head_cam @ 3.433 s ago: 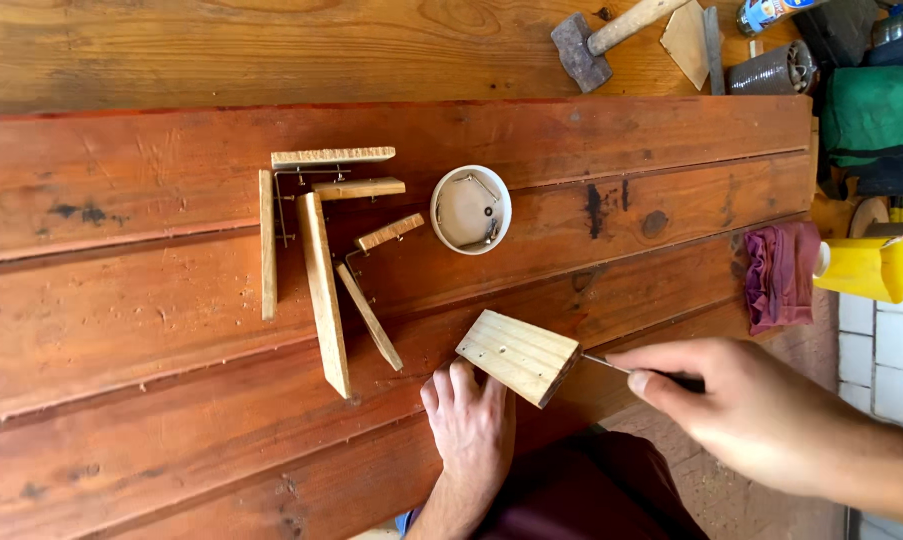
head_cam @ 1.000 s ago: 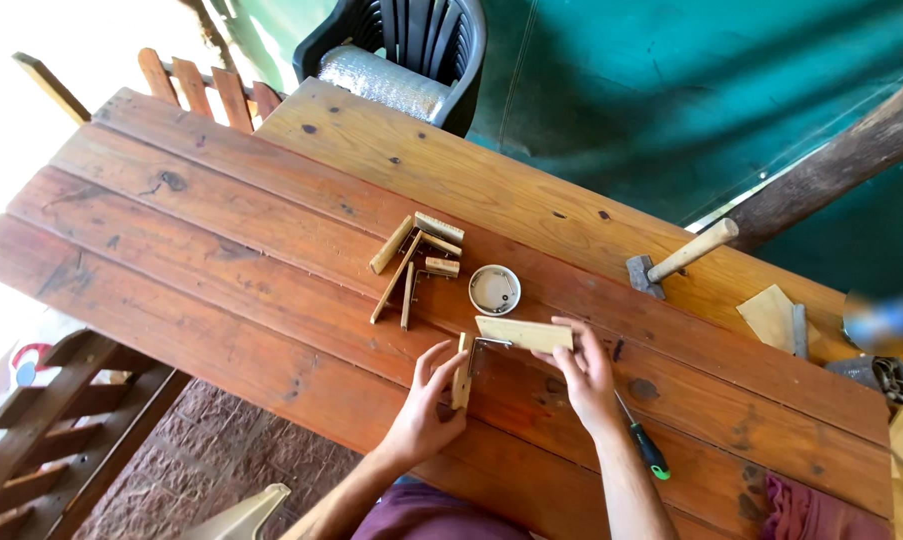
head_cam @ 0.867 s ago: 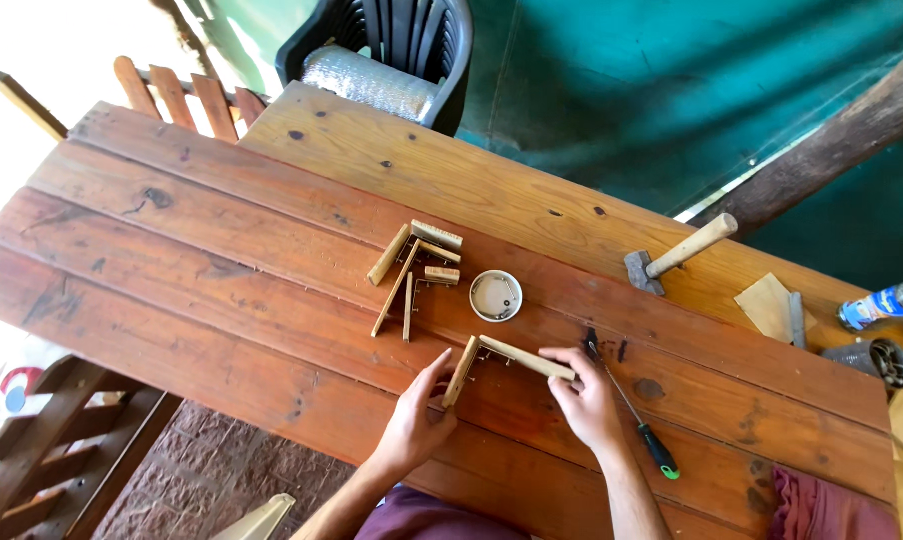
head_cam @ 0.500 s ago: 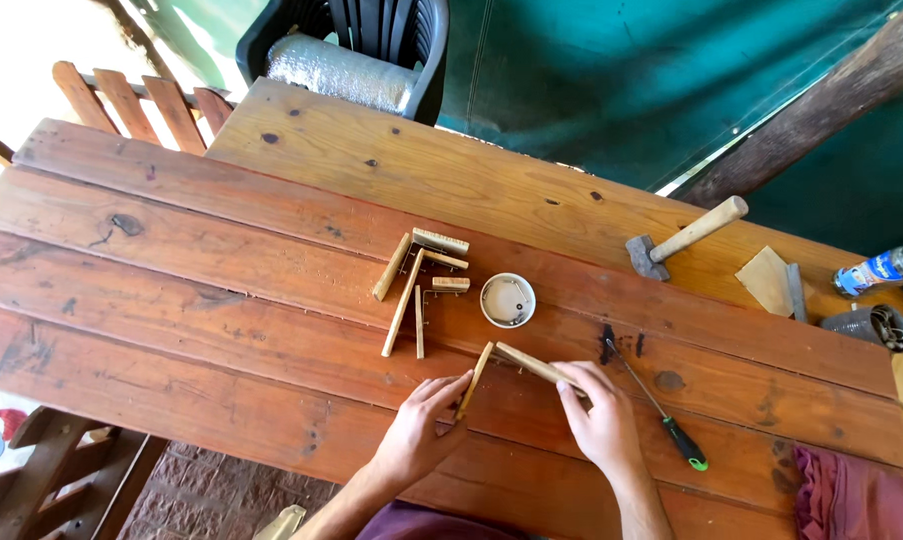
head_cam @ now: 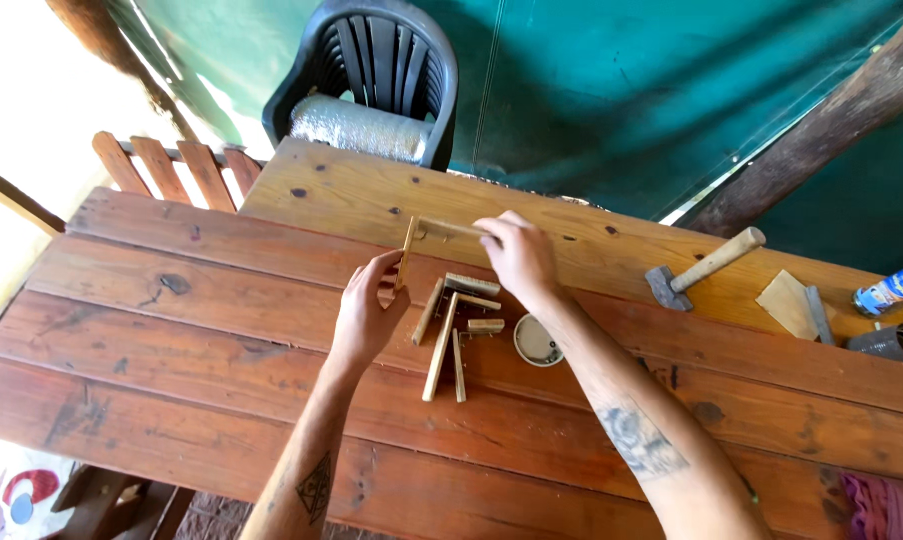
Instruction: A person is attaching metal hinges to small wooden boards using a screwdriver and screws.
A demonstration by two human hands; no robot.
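Risk lies in the joint of the two wooden slats [head_cam: 426,238], which are held clear of the surface [head_cam: 171,330], lifted above and beyond the small wooden frame [head_cam: 453,325]. The upright slat is pinched by the fingers [head_cam: 389,272] of the left hand [head_cam: 366,315]; the level slat is gripped at its end by the right hand [head_cam: 519,258]. How the corner is fastened cannot be told; if it is weak, the slats could be twisted apart by uneven pull from the two hands, or dropped onto the frame, by which its loose pieces would be scattered. The round tin [head_cam: 537,340], just right of the frame, could be knocked by the right forearm. The hammer [head_cam: 703,268] lies well to the right of the frame. Compared with half a second earlier, the joined slats have been raised from beside the frame's near end to beyond its far end, and the screwdriver is no longer seen.
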